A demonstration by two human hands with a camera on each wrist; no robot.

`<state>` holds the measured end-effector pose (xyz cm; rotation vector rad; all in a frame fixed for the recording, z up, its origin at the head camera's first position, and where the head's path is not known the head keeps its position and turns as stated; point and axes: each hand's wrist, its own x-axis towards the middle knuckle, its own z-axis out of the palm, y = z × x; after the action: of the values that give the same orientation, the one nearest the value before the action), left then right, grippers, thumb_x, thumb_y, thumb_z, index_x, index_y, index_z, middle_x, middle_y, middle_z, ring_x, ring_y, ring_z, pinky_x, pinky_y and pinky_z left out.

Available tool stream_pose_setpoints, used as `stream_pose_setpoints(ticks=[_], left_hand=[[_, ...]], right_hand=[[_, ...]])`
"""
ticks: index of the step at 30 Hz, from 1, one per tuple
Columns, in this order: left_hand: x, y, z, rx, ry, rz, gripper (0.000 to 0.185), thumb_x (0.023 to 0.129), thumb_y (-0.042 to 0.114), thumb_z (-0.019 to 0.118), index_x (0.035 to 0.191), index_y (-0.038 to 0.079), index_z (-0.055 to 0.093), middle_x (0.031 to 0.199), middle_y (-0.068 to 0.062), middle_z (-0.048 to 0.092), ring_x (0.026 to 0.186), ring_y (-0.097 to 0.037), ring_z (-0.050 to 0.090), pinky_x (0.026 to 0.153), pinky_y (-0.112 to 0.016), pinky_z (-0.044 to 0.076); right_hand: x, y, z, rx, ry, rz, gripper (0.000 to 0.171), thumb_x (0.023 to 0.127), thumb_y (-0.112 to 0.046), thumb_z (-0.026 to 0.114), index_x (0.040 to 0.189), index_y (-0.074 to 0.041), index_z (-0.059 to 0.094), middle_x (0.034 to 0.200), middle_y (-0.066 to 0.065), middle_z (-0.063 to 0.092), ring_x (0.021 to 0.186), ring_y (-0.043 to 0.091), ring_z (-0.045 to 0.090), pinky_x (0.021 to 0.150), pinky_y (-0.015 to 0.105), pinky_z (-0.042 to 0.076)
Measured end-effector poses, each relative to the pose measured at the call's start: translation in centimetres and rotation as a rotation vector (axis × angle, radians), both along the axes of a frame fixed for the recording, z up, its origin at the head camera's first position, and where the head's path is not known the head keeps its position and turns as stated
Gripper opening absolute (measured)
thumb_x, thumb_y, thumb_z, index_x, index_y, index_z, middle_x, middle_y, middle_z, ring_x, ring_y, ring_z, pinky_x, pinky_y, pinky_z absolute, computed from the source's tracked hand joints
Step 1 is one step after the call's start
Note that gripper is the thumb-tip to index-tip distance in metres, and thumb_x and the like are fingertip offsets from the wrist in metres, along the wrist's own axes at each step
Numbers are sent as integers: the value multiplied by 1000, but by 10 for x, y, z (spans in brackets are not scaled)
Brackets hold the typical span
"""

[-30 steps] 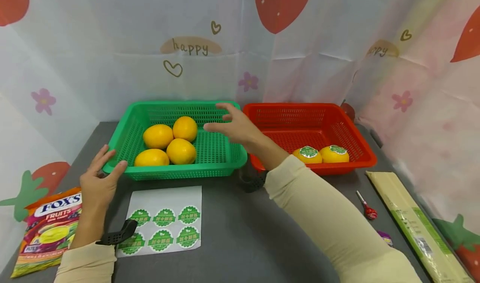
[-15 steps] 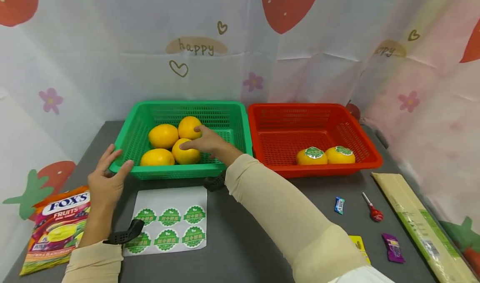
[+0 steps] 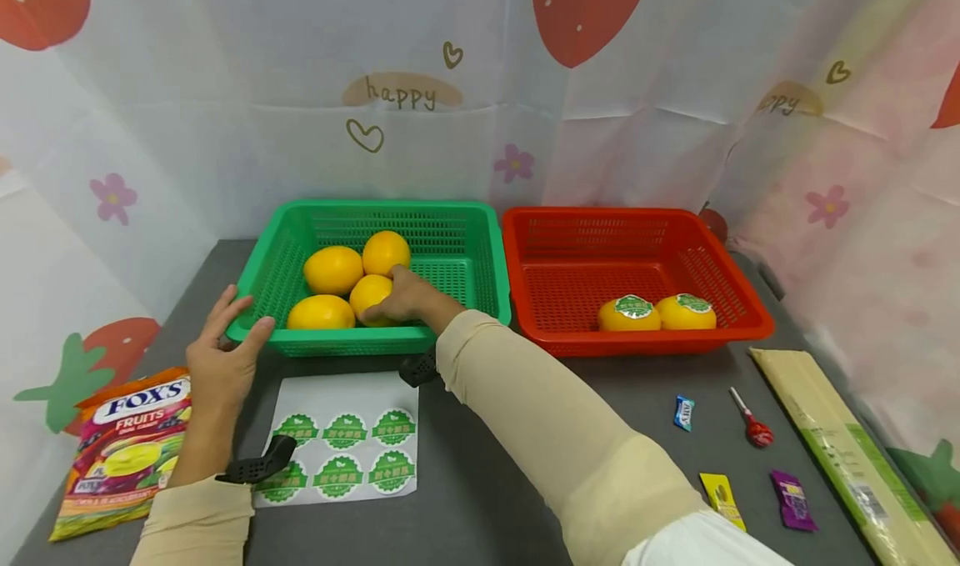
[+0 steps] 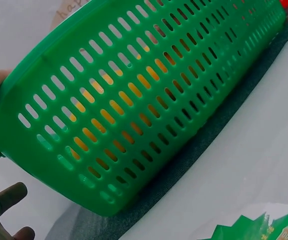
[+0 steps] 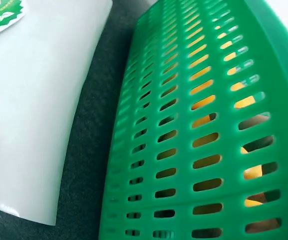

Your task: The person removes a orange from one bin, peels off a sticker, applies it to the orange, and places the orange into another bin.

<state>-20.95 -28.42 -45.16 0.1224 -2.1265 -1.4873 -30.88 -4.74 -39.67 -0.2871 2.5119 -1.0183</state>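
Note:
A green basket (image 3: pixel 480 253) holds several yellow-orange fruits. My right hand (image 3: pixel 401 299) reaches into it, fingers curled round the front right fruit (image 3: pixel 370 293). My left hand (image 3: pixel 225 353) rests with straight fingers against the basket's front left corner (image 4: pixel 44 145); its thumb touches the rim. The right wrist view shows only the basket's slotted wall (image 5: pixel 198 135) with fruit showing through. A red basket (image 3: pixel 570 274) to the right holds two fruits (image 3: pixel 628 314) with green stickers on top. A white sheet of round green stickers (image 3: pixel 343 441) lies in front of the green basket.
A Fox's Fruits candy bag (image 3: pixel 120 453) lies at front left. On the right lie small wrapped candies (image 3: pixel 681 412), a red lollipop (image 3: pixel 753 428) and a long beige package (image 3: pixel 847 458). A strawberry-print curtain closes off the back and sides.
My right hand moved left from above the basket rims down into the green basket and closed on the front right fruit. The left hand stayed at the basket corner.

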Motion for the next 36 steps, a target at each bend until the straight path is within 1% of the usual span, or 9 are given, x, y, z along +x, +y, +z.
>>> stream_pose_setpoints(ticks=[4, 5, 9, 13, 16, 19, 22, 27, 36], left_hand=[[0, 4, 4, -2, 4, -12, 44, 91, 15, 69, 132, 4, 60, 147, 4, 43, 86, 2, 54, 62, -14, 38], [1, 6, 6, -1, 3, -11, 43, 91, 15, 69, 131, 4, 60, 146, 4, 43, 82, 1, 54, 61, -14, 38], [4, 11, 12, 12, 13, -16, 43, 91, 13, 69, 131, 1, 59, 147, 4, 43, 98, 0, 54, 66, -12, 40], [1, 8, 8, 14, 4, -16, 44, 91, 14, 69, 132, 3, 59, 147, 6, 43, 93, -1, 55, 67, -11, 41], [-1, 5, 5, 13, -12, -15, 44, 91, 15, 69, 133, 5, 59, 147, 7, 42, 90, -1, 56, 66, -10, 41], [1, 6, 8, 28, -11, -28, 44, 92, 14, 68, 134, 4, 58, 148, 6, 41, 109, -5, 54, 70, -9, 42], [5, 8, 12, 50, -2, -43, 43, 92, 13, 66, 134, 3, 57, 148, 4, 41, 123, -9, 47, 75, -8, 42], [3, 6, 7, 47, -2, -34, 44, 93, 13, 66, 135, 4, 57, 149, 4, 40, 120, -8, 48, 74, -8, 41], [-3, 4, -3, 48, 5, -32, 45, 93, 14, 65, 137, 8, 56, 150, 7, 38, 112, -7, 50, 71, -9, 40]], right_hand=[[0, 7, 4, -45, 72, -48, 70, 81, -34, 79, 138, -9, 46, 115, 7, 55, 92, 20, 55, 73, 33, 48], [1, 10, 6, -81, 92, -60, 69, 81, -33, 79, 138, -10, 47, 117, 7, 54, 92, 20, 55, 72, 33, 49], [9, 29, 20, -303, 159, -92, 67, 81, -29, 79, 138, -18, 46, 122, 8, 52, 93, 21, 56, 71, 32, 50], [30, 63, 35, -514, 218, -75, 62, 80, -25, 79, 132, -24, 46, 119, 10, 52, 93, 25, 58, 72, 35, 52], [52, 95, 40, -620, 271, -29, 61, 80, -21, 78, 131, -22, 46, 120, 9, 54, 96, 26, 58, 76, 37, 53], [78, 125, 37, -690, 319, 35, 61, 81, -15, 77, 133, -16, 46, 122, 9, 56, 99, 27, 58, 81, 39, 52], [104, 152, 28, -747, 333, 84, 63, 80, -8, 75, 136, -10, 46, 123, 13, 56, 102, 30, 57, 85, 41, 50], [139, 189, -1, -722, 328, 88, 63, 80, -9, 75, 136, -8, 46, 125, 13, 55, 103, 30, 56, 86, 41, 50], [161, 227, -50, -600, 325, 43, 61, 79, -12, 77, 132, -5, 48, 127, 9, 53, 101, 26, 58, 90, 37, 47]])
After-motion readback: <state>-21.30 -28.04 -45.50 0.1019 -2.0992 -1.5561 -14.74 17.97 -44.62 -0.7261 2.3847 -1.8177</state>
